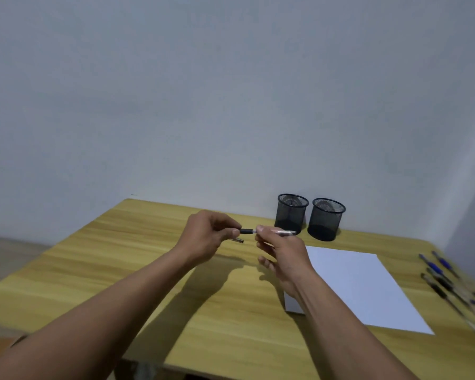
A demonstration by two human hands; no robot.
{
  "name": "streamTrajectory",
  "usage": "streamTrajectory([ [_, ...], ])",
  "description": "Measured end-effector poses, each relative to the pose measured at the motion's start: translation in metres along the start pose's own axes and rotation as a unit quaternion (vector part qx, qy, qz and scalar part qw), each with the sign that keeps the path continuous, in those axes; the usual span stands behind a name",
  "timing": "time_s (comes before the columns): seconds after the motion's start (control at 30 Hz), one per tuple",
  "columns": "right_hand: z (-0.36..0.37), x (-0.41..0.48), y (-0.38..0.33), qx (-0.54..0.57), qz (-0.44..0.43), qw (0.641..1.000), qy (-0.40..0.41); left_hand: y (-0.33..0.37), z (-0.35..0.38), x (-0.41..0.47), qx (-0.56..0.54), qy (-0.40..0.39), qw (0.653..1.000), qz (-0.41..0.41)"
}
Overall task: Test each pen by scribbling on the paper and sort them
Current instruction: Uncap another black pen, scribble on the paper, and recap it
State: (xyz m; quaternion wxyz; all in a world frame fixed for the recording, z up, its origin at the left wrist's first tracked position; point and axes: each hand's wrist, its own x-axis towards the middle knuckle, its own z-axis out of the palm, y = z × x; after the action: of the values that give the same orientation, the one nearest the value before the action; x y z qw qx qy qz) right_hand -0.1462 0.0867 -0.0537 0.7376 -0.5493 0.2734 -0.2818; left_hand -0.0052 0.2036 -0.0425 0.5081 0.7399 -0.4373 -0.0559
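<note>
Black at its grip and clear along the barrel, the pen (pixel 247 231) is held level in the air above the desk (pixel 121 256), between both hands. The left hand (pixel 207 237) curls round its dark end, with a small clear piece, probably the cap, poking out below the thumb. The right hand (pixel 284 252) pinches the barrel between thumb and forefinger, its other fingers loose. It reads as uncapping before a scribble, though blur hides whether the tip is bare. The likeliest slip lies in that light pinch: a sharp tug could jerk the pen free and send it rolling across the smooth wood. A dropped cap could wander the same way. The paper (pixel 359 283) lies loose to the right, its near corner hidden by the forearm, so a dragged arm may shift it. The other pens (pixel 450 286) lie close to the desk's right edge, easily knocked, and the left mesh cup (pixel 291 215) and right mesh cup (pixel 327 220) look alike, inviting a mis-sort.
</note>
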Motion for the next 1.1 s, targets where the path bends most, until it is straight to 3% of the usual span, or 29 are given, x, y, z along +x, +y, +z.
streamTrajectory([
  [0.4, -0.053, -0.003, -0.018, 0.027, -0.059, 0.998, 0.022, 0.035, 0.041, 0.005, 0.009, -0.055, 0.997, 0.051],
  [0.57, -0.061, 0.006, -0.016, 0.071, -0.058, 0.994, 0.054, 0.040, 0.058, 0.015, 0.109, -0.042, 0.983, 0.139],
  [0.67, -0.081, 0.015, -0.021, 0.132, -0.057, 0.984, 0.101, 0.029, 0.050, 0.030, 0.092, -0.014, 0.993, 0.077],
  [0.83, -0.107, 0.023, -0.009, -0.028, -0.047, 0.994, 0.097, 0.002, 0.054, 0.051, 0.163, -0.046, 0.985, 0.042],
  [1.1, -0.099, 0.026, 0.019, -0.113, -0.045, 0.989, 0.081, -0.025, 0.114, 0.093, 0.213, -0.049, 0.976, 0.014],
])
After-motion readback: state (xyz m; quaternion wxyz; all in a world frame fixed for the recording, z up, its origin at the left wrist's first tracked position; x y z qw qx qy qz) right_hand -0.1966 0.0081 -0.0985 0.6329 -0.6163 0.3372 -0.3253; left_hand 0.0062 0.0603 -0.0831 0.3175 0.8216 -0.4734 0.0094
